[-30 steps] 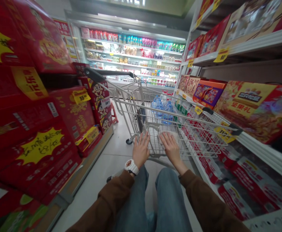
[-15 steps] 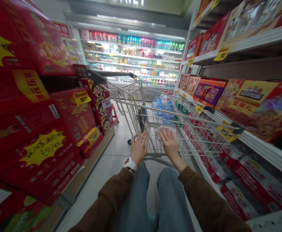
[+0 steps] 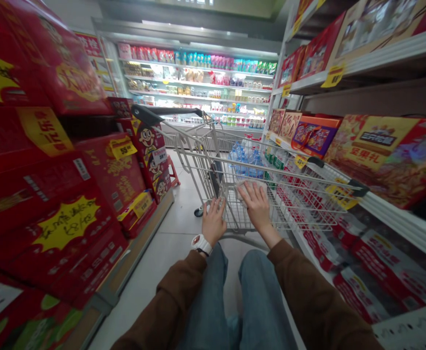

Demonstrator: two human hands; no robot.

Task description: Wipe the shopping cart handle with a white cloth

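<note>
While resting the right hand (image 3: 256,206) on a soft white cloth (image 3: 261,183), have fingers nearly straight and slightly parted, flattened over the top. Find the cloth directly beneath, between fingers and the thin wire mesh of the shopping cart (image 3: 257,166), with a pale edge visible beyond the fingertips. Hold the left hand (image 3: 213,221) just to the left, fingers fanned at the cart's edge, with nothing visibly grasped; cannot tell about contact with the wire. See rounded, clear-blue plastic bottles (image 3: 247,159) beyond the cart, glossy red cartons (image 3: 67,189) stacked left, a printed box (image 3: 381,150) on the shelf (image 3: 402,226) at right and a lit display (image 3: 198,43) far off.
</note>
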